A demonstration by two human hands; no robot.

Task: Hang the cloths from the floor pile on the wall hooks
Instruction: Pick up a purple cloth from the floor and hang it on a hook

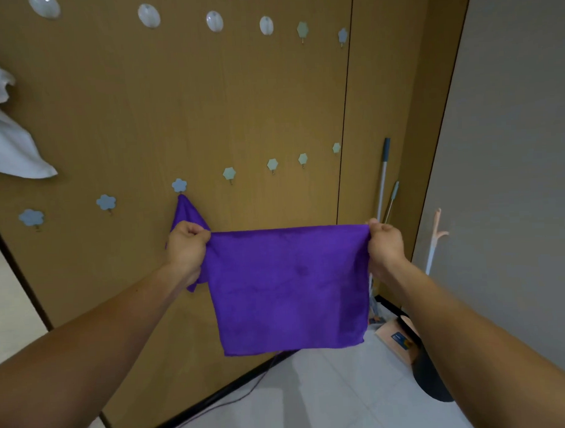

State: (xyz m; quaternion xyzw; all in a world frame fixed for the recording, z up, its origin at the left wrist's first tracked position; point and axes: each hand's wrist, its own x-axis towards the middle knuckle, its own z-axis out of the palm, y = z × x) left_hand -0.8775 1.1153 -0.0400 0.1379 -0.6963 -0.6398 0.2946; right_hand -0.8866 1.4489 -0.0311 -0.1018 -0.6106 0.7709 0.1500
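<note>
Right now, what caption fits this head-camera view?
A purple cloth held spread by left hand and right hand before wall hooks.

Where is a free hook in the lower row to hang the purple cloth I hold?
Free: four hooks right of the hung cloth, and two hooks left of it. Taken: the flower hook above the left hand.
</note>
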